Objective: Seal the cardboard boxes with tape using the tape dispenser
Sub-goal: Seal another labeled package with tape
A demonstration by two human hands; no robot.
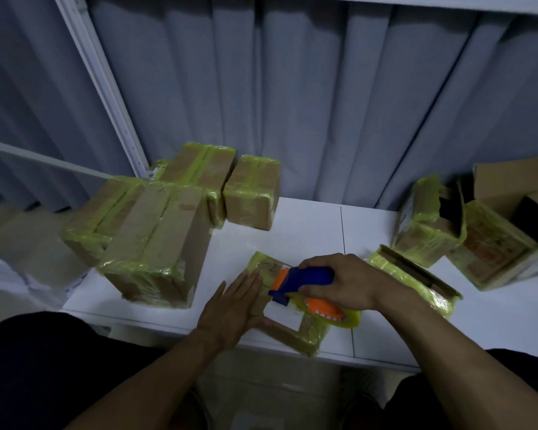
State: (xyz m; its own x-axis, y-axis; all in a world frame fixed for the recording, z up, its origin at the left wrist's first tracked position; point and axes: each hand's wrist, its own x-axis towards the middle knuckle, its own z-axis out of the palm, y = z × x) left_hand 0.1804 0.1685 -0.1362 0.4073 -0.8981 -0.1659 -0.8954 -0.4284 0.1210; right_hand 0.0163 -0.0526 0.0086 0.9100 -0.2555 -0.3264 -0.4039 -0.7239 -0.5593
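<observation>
A small flat cardboard box (292, 332), wrapped in yellow-green tape, lies at the front edge of the white table (317, 231). My left hand (230, 308) presses flat on the box's left side with straight fingers. My right hand (345, 282) grips the blue handle of the blue and orange tape dispenser (305, 287), which sits on top of the box. Its roll of clear yellowish tape (348, 318) hangs at the box's right side. The middle of the box is hidden under the dispenser.
Taped boxes stand in a group at the left (156, 240) and behind it (252, 190). More boxes, some with open flaps, lie at the right (416, 274) (429, 221) (494, 246). A grey curtain (292, 103) hangs behind the table.
</observation>
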